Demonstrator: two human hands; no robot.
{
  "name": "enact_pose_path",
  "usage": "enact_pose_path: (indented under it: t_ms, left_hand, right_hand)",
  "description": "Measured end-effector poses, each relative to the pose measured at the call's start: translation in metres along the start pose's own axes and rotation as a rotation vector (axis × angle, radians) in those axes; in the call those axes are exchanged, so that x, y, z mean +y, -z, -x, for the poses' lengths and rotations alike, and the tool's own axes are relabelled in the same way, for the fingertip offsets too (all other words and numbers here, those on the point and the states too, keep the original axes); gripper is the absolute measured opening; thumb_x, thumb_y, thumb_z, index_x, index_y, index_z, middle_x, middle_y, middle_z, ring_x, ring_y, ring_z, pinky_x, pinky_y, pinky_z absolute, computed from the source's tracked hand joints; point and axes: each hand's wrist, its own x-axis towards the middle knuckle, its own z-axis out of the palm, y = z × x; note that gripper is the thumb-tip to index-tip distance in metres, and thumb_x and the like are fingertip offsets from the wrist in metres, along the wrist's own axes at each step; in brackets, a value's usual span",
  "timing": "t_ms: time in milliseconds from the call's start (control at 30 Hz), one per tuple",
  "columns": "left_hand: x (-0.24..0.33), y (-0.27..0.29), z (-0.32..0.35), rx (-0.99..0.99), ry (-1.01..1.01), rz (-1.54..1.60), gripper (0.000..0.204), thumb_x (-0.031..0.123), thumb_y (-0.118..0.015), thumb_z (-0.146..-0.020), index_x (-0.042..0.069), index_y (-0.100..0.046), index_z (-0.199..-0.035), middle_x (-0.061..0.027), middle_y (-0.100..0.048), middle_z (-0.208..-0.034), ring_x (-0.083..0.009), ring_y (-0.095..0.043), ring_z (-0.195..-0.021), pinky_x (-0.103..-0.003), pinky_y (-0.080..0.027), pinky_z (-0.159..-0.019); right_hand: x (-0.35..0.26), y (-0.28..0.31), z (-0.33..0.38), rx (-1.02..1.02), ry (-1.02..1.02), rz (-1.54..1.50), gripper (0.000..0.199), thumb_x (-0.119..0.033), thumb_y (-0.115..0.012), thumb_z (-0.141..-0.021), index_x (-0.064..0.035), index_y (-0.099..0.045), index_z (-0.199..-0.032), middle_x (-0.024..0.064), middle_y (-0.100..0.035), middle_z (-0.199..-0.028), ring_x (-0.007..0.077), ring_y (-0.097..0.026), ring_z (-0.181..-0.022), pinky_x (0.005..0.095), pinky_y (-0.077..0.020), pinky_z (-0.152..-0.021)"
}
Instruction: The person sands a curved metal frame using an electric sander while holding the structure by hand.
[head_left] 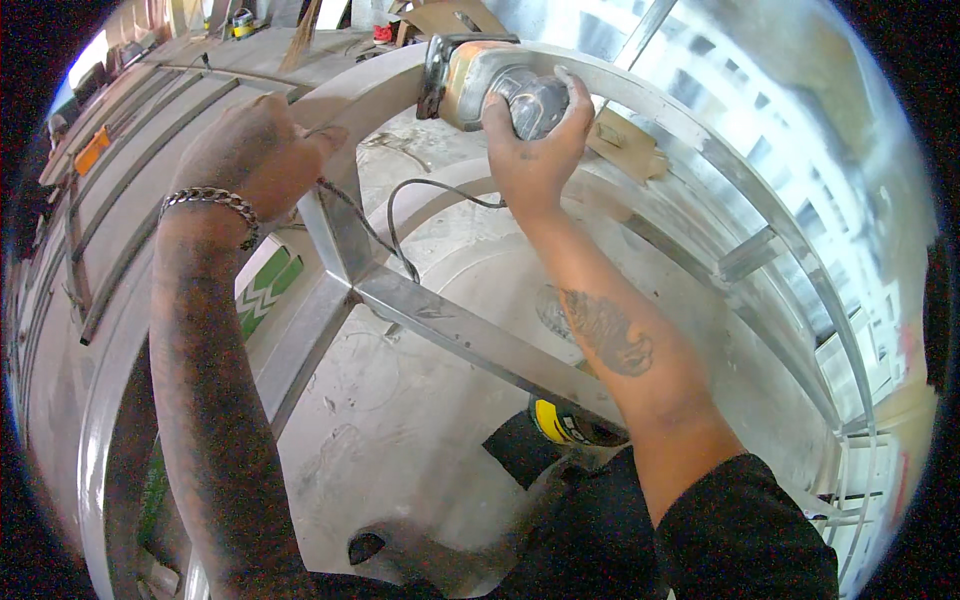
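Note:
A palm sander, orange and grey with a dusty rounded top, sits against the far side of a large round metal frame. My right hand is closed around the sander's rounded top, thumb and fingers on either side. To the left, my left hand lies on the same curved rim, fingers curled over it and thumb toward the right. A chain bracelet circles that wrist. The dark power cord loops between both hands, past a welded joint of square metal bars.
A yellow and black round object lies below the crossbar, beside a black sheet. Further metal bars stand at the left, with an orange item on them. Cardboard lies on the dusty floor beyond the frame.

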Motion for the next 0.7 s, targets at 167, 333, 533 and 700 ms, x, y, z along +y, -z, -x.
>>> enact_pose_path:
  t_ms: [167, 333, 533, 700]
  left_hand:
    - [-0.008, -0.004, -0.005, -0.110, -0.172, -0.006, 0.052, 0.046, -0.063, -0.094, -0.002, -0.074, -0.113, -0.0318, -0.072, -0.105, -0.0410, -0.073, -0.102, -0.049, -0.055, -0.093]
    - [-0.013, -0.009, -0.011, -0.061, -0.160, 0.069, 0.053, 0.043, -0.063, -0.094, -0.007, -0.073, -0.109, -0.0327, -0.072, -0.101, -0.0424, -0.073, -0.098, -0.049, -0.055, -0.092]
    - [0.002, 0.007, -0.001, -0.115, -0.081, -0.010, 0.058, 0.044, -0.064, -0.095, -0.010, -0.069, -0.113, -0.0332, -0.071, -0.109, -0.0428, -0.071, -0.107, -0.049, -0.054, -0.096]
    - [0.016, 0.020, 0.009, -0.094, 0.034, -0.013, 0.057, 0.043, -0.064, -0.095, -0.010, -0.067, -0.117, -0.0331, -0.071, -0.111, -0.0422, -0.070, -0.109, -0.048, -0.052, -0.099]
  right_hand:
    - [0.003, 0.002, 0.015, 0.003, 0.066, -0.003, 0.074, -0.026, -0.086, -0.075, 0.0000, -0.050, -0.135, 0.0252, -0.057, -0.119, 0.0422, -0.056, -0.110, 0.0503, -0.0472, -0.096]
    - [0.014, 0.003, 0.015, 0.031, 0.006, 0.059, 0.074, -0.027, -0.086, -0.076, -0.0012, -0.050, -0.136, 0.0257, -0.057, -0.119, 0.0437, -0.055, -0.111, 0.0515, -0.0475, -0.095]
    - [0.026, 0.005, 0.013, 0.073, -0.045, 0.167, 0.076, -0.027, -0.086, -0.076, -0.0016, -0.049, -0.137, 0.0259, -0.056, -0.122, 0.0444, -0.055, -0.113, 0.0521, -0.0488, -0.095]
    - [0.037, 0.008, 0.009, 0.074, -0.051, 0.211, 0.079, -0.028, -0.086, -0.077, -0.0029, -0.046, -0.140, 0.0263, -0.053, -0.123, 0.0445, -0.056, -0.114, 0.0519, -0.0499, -0.094]
